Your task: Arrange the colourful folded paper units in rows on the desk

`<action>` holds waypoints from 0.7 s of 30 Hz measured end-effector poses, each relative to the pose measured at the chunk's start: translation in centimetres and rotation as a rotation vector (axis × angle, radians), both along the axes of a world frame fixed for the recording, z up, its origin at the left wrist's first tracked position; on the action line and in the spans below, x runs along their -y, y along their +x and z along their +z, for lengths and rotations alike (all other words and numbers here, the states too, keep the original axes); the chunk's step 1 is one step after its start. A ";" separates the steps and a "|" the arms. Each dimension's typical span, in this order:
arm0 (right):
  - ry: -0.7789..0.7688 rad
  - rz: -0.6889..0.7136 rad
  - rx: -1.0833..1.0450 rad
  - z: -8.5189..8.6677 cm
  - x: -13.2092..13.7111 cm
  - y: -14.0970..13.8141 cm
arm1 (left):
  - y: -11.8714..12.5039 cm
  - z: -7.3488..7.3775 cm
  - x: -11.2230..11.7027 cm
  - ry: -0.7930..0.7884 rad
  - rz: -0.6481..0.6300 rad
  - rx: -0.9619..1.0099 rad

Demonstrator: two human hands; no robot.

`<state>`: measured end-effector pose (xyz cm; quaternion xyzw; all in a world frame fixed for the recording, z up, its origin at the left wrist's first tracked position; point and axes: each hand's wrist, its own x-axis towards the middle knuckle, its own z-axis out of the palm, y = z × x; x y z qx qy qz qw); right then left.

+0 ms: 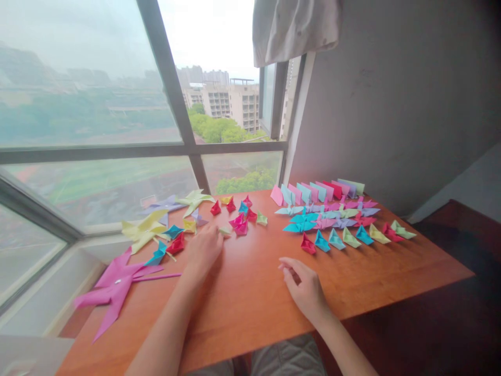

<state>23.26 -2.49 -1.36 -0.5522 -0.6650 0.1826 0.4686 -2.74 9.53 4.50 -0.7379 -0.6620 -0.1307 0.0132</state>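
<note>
My left hand [205, 246] reaches over the left half of the wooden table [242, 292], its fingers bent in around a small pale green paper boat [224, 231] that peeks out beside the fingertips. Close by lie a yellow paper boat [189, 225], a red boat [176, 243] and blue boats. Just beyond is a loose cluster of small folded boats, with a magenta one [239, 224] among them. My right hand [303, 284] rests above the table with loosely curved fingers, thumb apart, holding nothing. A row of paper boats [351, 238] stands beyond it.
Paper pinwheels lie left, including a magenta one [117, 282] with its stick and a yellow one [144, 230]. Behind the right boat row are paper cranes [301, 221] and upright folded papers [313, 192]. Windows border the table; a curtain [295, 31] hangs above.
</note>
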 end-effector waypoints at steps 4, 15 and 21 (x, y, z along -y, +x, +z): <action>0.011 -0.003 0.020 -0.3 -0.1 0.0 | -0.8 0.8 1.0 -0.011 0.017 0.071; 0.098 0.150 0.232 0.4 0.9 -0.7 | 4.7 -2.3 8.5 -0.225 -0.381 0.650; 0.222 0.226 0.323 0.7 1.4 -0.9 | 5.7 -2.3 10.0 -0.294 -0.469 0.673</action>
